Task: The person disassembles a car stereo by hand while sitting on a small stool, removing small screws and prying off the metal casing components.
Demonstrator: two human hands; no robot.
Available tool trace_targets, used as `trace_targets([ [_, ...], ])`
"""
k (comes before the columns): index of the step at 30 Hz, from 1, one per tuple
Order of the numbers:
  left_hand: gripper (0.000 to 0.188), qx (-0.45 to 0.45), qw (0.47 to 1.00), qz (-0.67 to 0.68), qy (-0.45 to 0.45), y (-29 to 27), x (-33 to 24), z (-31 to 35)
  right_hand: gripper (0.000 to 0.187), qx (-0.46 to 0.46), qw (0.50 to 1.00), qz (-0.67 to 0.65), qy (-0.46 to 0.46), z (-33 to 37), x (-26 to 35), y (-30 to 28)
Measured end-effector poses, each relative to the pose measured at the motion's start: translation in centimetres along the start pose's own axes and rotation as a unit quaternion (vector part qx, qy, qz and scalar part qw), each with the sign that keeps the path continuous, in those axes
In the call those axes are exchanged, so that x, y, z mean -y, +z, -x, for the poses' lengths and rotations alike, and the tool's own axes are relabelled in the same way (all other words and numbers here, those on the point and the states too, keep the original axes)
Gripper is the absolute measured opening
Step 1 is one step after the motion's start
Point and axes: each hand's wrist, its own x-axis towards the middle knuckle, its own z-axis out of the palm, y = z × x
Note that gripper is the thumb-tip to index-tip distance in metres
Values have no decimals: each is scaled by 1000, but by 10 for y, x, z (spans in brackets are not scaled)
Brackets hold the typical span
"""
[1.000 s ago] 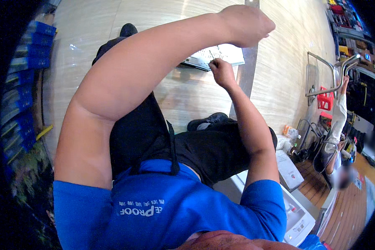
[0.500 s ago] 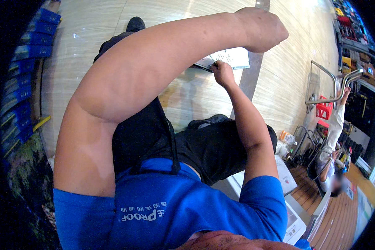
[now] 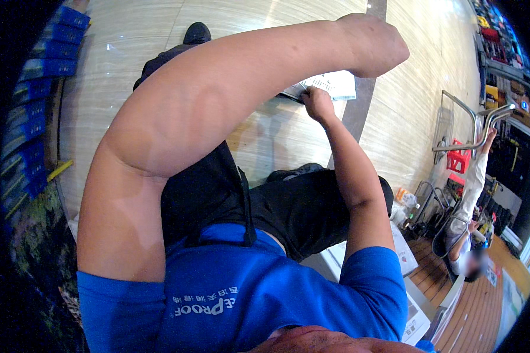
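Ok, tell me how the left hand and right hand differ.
The left hand looks larger in the picture; the right hand looks smaller. The left hand appears higher and farther right, the right hand lower and farther left. The right hand is at the near edge of the flat white item, while the left hand shows above and right of it. Both are bare, and neither's fingers show clearly.

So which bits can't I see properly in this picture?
All in the head view:
Left hand: its fingers are hidden behind the back of the hand, so I can't tell if it holds anything.
Right hand: its fingertips are too small and dark to show any grip.
White sheet: the left forearm covers part of it.
Blue boxes: the picture's dark edge hides their left ends.
Other person: the head is blurred.
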Motion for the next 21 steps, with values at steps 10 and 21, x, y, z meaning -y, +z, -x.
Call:
trace_targets([
  [10,20,5,1000,-6,-4,4,-2,0,25,-9,998,-6,58,-5,-5,5],
  [21,19,16,1000,0,20,13,-3,-8,33,6,993,-36,116,-4,-16,7],
])
